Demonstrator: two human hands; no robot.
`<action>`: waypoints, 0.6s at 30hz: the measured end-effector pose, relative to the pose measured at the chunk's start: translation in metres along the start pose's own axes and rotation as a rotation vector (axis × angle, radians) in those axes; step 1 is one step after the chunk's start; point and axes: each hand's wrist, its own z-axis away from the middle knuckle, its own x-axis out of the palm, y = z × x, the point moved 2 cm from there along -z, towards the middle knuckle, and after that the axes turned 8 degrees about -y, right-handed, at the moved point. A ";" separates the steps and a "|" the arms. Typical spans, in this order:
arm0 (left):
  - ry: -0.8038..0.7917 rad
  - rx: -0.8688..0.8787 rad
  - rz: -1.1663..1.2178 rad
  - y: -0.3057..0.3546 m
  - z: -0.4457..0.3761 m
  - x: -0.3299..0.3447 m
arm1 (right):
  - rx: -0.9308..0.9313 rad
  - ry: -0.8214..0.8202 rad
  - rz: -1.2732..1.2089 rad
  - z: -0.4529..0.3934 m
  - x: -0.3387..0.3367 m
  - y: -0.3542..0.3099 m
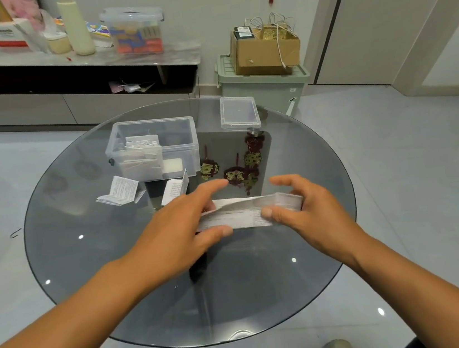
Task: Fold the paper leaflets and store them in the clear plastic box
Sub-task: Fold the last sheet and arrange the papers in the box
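Two hands (252,214) pinch leaflet (245,214) ends; two folded leaflets (119,191) lie before clear box (155,148), lid (239,112) apart.

Two hands, the left hand (180,227) and the right hand (305,207), share one long paper leaflet (245,214). Two more folded leaflets (119,191) (175,191) lie loose. One clear plastic box (155,148) holds a stack I can't count. One lid (239,112), one round glass table (86,251).

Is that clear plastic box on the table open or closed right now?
Open. The clear plastic box has no lid on top; its lid lies apart on the glass table, and folded leaflets sit inside.
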 end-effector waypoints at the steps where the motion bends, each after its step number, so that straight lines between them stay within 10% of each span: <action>1: 0.037 -0.048 0.036 -0.002 -0.002 0.002 | 0.022 0.017 0.021 -0.001 0.003 0.000; 11: 0.185 0.129 -0.449 0.001 -0.005 0.007 | 0.085 0.048 0.425 -0.010 0.007 -0.003; 18: 0.065 0.055 -0.201 0.002 -0.002 0.015 | 0.075 -0.180 0.217 0.004 -0.008 -0.032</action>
